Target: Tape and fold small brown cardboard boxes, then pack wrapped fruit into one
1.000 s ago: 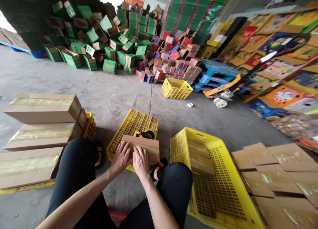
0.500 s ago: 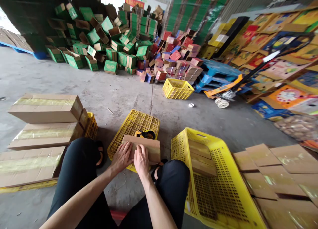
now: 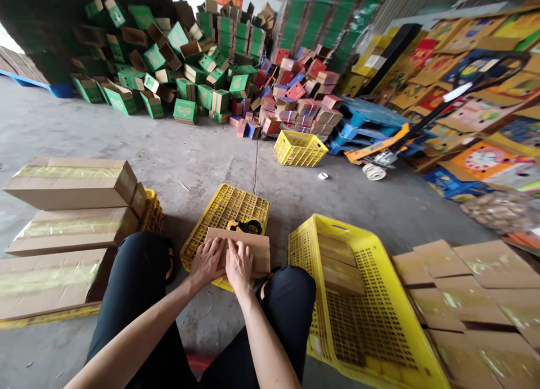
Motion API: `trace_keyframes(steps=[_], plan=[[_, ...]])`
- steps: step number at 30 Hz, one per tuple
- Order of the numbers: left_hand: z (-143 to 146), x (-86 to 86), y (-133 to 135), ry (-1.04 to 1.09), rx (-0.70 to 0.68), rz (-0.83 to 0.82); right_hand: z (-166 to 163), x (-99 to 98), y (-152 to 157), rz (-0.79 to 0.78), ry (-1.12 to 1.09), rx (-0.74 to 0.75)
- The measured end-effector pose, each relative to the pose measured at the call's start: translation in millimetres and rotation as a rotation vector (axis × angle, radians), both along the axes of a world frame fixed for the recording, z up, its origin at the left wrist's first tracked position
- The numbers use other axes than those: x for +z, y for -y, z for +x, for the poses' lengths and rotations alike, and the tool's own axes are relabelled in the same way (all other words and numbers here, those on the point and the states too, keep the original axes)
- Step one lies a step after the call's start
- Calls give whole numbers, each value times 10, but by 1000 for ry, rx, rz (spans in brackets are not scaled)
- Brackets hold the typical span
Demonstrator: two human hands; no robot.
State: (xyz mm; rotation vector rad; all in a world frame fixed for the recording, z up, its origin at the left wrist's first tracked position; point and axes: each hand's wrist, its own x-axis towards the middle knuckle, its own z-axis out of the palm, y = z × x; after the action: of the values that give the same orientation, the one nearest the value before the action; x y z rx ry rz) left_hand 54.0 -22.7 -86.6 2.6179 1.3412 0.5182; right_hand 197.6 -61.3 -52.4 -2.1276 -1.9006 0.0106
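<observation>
Touching with left hand (image 3: 206, 262) and right hand (image 3: 239, 263) a cardboard box (image 3: 259, 254), laid across the near part of a lattice-topped yellow crate (image 3: 228, 200). Runs lengthwise from left to right, slantwise to the yellow crate's long edges, with the right end appearing to reach past the right edge. Blocked just beyond the far side by a black-and-yellow tape dispenser (image 3: 245, 226), near that same right edge. Hemmed in by left knee (image 3: 141, 259) and right knee (image 3: 291, 288). Flanked on the left by taped cartons (image 3: 70, 181), on the right by a large open crate (image 3: 301, 245) with narrow boxes (image 3: 340, 262) inside. Covered at left end and middle by the fingers, with the right end bare. With left fingers nearly side by side, right ones bent and slightly parted; cannot tell whether clamped.
</observation>
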Motion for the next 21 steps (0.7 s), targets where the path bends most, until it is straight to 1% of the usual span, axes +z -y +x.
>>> trace_keyframes(steps=[7, 11, 14, 16, 21], plan=[[-39, -30, 43, 32, -43, 40, -103, 7, 115, -8, -30, 5], [-61, -73, 66, 28, -59, 72, -130, 10, 76, -7, -27, -14], [-73, -110, 81, 16, -63, 111, -151, -28, 40, -3, -27, -33], [-82, -127, 86, 6, -71, 141, -159, -68, 30, 11, -32, -6], [-103, -128, 70, 10, -69, 176, -101, -136, 39, 53, -22, 126]])
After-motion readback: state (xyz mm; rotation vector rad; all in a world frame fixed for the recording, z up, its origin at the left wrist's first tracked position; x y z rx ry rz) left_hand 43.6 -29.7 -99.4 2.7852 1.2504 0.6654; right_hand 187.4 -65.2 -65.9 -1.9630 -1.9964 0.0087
